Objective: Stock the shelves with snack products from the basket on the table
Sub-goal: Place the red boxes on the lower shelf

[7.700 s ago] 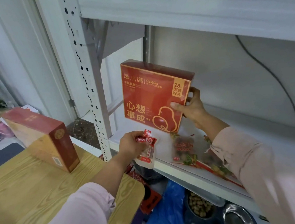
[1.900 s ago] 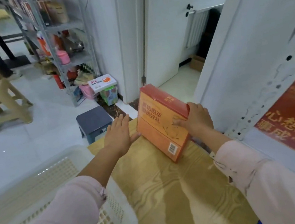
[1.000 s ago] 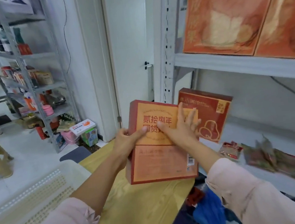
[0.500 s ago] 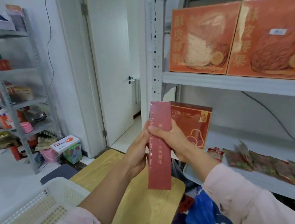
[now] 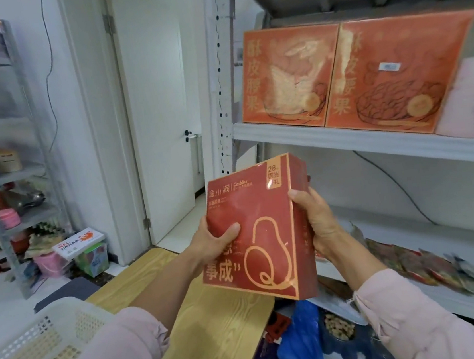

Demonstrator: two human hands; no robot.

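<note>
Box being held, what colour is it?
The box is dark red with gold outlines and lettering; the head view shows it.

A flat dark-red cardboard box [image 5: 254, 236] with a gold pear outline stands upright, front toward camera, held by its side edges just before the grey metal shelves [image 5: 344, 142].

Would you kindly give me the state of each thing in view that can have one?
red gift box: closed, upright, held up, front towards the camera
left hand: grips the box's left edge
right hand: grips the box's right side
two orange boxes: closed, standing side by side on the upper shelf
snack packets: lying flat on the lower shelf
white door: appears ajar
</note>
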